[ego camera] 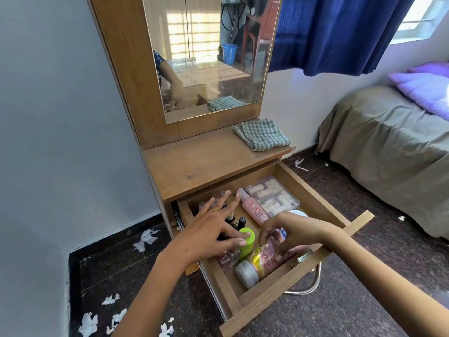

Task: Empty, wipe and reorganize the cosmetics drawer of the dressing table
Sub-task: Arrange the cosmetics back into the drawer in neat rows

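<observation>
Our right grip [281, 239] curls around the pink tube [267, 257] lying lengthwise toward the drawer [313, 193] front; our left hand [213, 229], fingers spread, touches the green bottle [246, 243] just beside it.

Both hands, left hand [213, 229] and right hand [289, 232], in open cosmetics drawer [313, 190].

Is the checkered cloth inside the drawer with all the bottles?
No, the checkered cloth lies folded on the dressing table top, above the open drawer.
</observation>
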